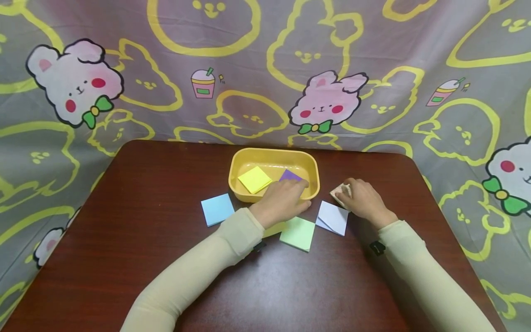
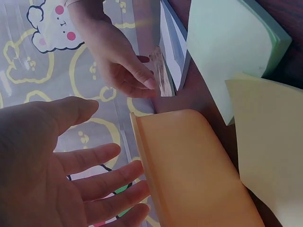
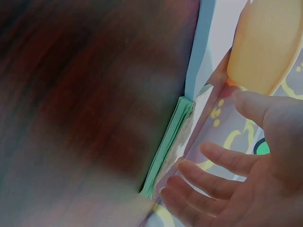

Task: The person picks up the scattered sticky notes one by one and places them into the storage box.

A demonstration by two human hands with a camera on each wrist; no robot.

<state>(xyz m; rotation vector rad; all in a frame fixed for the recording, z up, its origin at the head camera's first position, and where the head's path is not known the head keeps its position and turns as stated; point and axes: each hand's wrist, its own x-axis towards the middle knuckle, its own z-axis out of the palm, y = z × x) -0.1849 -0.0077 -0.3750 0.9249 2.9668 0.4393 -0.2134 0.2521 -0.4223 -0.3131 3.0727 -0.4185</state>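
My left hand (image 1: 282, 199) hovers over the front rim of a yellow plastic bin (image 1: 235, 188), its fingers spread and holding nothing in the left wrist view. Inside the bin lie a bright yellow sticky note pad (image 1: 255, 179) and a purple pad (image 1: 289, 175), partly hidden by that hand. To the right of the bin, my right hand (image 1: 367, 203) is over a patterned, green-edged sticky note pad (image 3: 182, 137). Its fingertips are close to the pad, and whether they touch it I cannot tell. Thumb and fingers stand apart in the right wrist view.
In front of the bin lie a blue pad (image 1: 217, 210), a pale yellow pad (image 1: 274, 229) half covered by my left arm, a light green pad (image 1: 297, 234) and a white-blue pad (image 1: 332, 218) with a lifted sheet. A cartoon-printed curtain (image 1: 249, 55) hangs behind the brown table (image 1: 157, 184).
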